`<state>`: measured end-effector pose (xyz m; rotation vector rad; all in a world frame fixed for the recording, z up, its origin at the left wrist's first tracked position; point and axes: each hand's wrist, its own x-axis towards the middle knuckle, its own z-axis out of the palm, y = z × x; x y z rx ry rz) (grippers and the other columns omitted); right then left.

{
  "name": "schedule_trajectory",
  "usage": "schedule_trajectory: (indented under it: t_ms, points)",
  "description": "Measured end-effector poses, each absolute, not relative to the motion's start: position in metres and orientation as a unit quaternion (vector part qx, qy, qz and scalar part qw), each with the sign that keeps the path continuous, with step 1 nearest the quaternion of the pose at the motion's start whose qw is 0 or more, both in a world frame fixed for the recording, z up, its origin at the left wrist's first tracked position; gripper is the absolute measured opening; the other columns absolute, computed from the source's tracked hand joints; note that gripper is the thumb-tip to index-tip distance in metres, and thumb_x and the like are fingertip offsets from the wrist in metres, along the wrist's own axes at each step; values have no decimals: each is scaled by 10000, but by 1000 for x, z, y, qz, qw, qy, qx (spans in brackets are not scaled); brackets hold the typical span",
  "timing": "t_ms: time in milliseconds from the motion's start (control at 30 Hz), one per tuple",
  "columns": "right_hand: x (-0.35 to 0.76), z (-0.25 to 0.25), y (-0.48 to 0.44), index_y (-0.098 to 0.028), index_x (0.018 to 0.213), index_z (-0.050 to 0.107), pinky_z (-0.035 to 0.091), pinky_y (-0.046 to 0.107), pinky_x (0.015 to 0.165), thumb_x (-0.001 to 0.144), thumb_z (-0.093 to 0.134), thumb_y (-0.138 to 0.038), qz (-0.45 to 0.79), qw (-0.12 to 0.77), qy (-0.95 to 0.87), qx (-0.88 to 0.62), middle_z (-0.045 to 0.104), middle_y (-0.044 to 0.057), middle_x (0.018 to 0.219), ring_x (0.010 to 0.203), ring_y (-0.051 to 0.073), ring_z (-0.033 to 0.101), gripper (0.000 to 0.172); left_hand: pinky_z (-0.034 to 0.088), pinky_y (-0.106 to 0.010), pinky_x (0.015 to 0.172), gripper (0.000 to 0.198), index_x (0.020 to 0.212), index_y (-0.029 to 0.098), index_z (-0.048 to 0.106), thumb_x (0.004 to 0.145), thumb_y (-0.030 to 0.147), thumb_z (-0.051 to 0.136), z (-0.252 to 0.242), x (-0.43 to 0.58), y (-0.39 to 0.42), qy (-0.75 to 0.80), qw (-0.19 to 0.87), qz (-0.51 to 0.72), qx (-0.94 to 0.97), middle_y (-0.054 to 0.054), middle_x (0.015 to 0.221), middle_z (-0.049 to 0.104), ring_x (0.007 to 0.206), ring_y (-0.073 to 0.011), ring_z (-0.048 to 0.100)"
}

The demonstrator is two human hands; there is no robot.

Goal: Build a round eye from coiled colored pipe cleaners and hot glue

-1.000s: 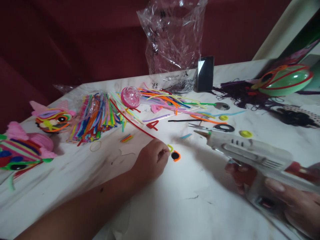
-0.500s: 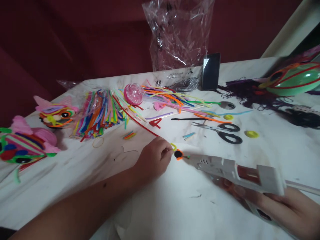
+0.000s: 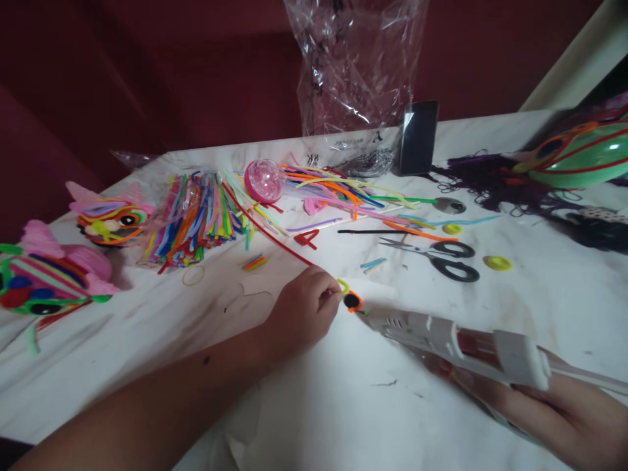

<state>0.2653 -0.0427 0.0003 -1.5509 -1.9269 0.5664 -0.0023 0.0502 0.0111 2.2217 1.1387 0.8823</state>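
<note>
My left hand [image 3: 303, 309] rests on the white table [image 3: 343, 405], its fingers pinched on a small yellow pipe-cleaner loop [image 3: 343, 285] joined to a black and orange eye piece [image 3: 352, 301]. My right hand [image 3: 554, 405] grips a white hot glue gun [image 3: 441, 337] low at the right. The gun's nozzle points left and touches the eye piece. A long red pipe cleaner [image 3: 275, 237] runs from the pile down to my left hand.
Bundles of coloured pipe cleaners [image 3: 196, 219] and a pink ball [image 3: 265, 181] lie at the back. Black scissors [image 3: 441, 256], yellow rings [image 3: 498, 263], a phone [image 3: 418, 137], a plastic bag [image 3: 358, 65], a green mask [image 3: 579, 154] and finished craft faces [image 3: 49, 278] surround the spot.
My right hand swung the glue gun down and left, bringing its nozzle from above the scissors onto the eye piece. My left hand stayed in place.
</note>
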Motion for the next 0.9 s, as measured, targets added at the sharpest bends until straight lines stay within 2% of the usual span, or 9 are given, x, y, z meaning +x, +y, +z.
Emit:
schedule_trajectory:
  t_ms: [100, 233, 400, 467, 600, 700, 900]
  points:
    - [264, 7, -42, -377, 958, 716, 578, 343, 742, 752, 538, -505, 204, 241, -764, -563, 755, -26, 790, 692, 255, 706, 301, 360, -220, 611, 123, 685, 163, 505, 769, 75, 525, 11, -2, 50, 418, 244, 325, 813, 12, 714, 507, 675, -103, 482]
    - [258, 18, -38, -365, 1051, 682, 592, 347, 706, 771, 473, -580, 181, 251, -769, -559, 745, -7, 708, 627, 262, 695, 410, 364, -218, 619, 116, 695, 164, 509, 772, 78, 523, 10, -2, 51, 414, 240, 327, 815, 12, 722, 515, 683, -103, 487]
    - [254, 24, -35, -377, 957, 710, 595, 340, 520, 789, 411, -612, 173, 243, -788, -539, 716, -7, 595, 538, 267, 670, 416, 360, -216, 614, 120, 687, 166, 506, 773, 83, 521, 10, -3, 51, 417, 239, 326, 815, 12, 723, 514, 672, -99, 483]
    - [254, 23, -35, -377, 919, 717, 590, 336, 503, 787, 423, -609, 168, 244, -784, -546, 717, -8, 596, 534, 265, 668, 398, 362, -216, 615, 118, 690, 166, 508, 776, 86, 519, 10, -3, 51, 416, 240, 326, 815, 11, 727, 515, 673, -99, 485]
    - [257, 20, -38, -370, 835, 726, 602, 350, 624, 784, 452, -584, 181, 250, -775, -551, 726, -15, 620, 550, 257, 675, 351, 365, -215, 615, 116, 694, 168, 511, 781, 91, 517, 10, -3, 50, 412, 238, 328, 816, 10, 725, 515, 674, -100, 487]
    - [261, 15, -40, -369, 854, 727, 589, 358, 719, 775, 490, -555, 195, 252, -767, -557, 741, -25, 673, 609, 255, 693, 311, 365, -216, 614, 119, 693, 169, 510, 780, 90, 516, 10, -3, 50, 412, 236, 327, 817, 10, 722, 516, 675, -102, 488]
    - [266, 9, -41, -365, 846, 733, 573, 349, 770, 765, 519, -525, 217, 239, -770, -550, 754, -39, 748, 673, 252, 707, 279, 370, -223, 613, 107, 700, 169, 520, 781, 99, 518, 11, -3, 51, 413, 234, 327, 817, 5, 726, 524, 672, -107, 493]
